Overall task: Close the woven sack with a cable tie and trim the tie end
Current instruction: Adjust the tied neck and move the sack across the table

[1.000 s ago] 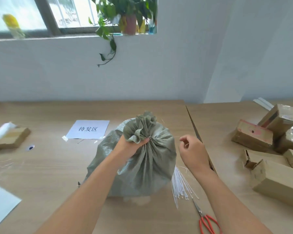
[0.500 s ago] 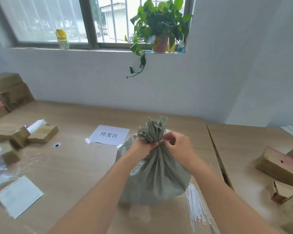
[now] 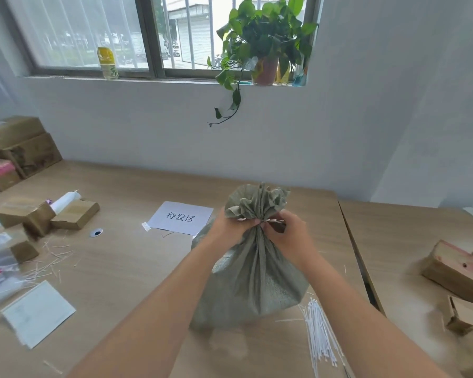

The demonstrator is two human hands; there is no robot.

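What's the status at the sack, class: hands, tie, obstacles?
Left hand gripping gathered sack neck. Right hand working cable tie there. Tie untrimmed. Nothing obstructing.

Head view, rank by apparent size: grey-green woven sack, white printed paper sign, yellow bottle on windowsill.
1. Grey-green woven sack, by far.
2. White printed paper sign.
3. Yellow bottle on windowsill, though it stands farthest from the camera, so its true size is unsure.

Right hand [image 3: 287,236]: away from the sack and in the air 1 s ago, at the gathered neck 0.5 s ago, now pinching there, fingers curled beside the left hand [image 3: 230,230].
Cable tie [image 3: 271,220]: not seen at the neck in the 2 earlier pictures, now a thin white strip across the neck between both hands.
Sack [image 3: 253,274]: neck gripped by 1 hand before, now by 2.
Scissors: seen 1 s ago, now out of frame.
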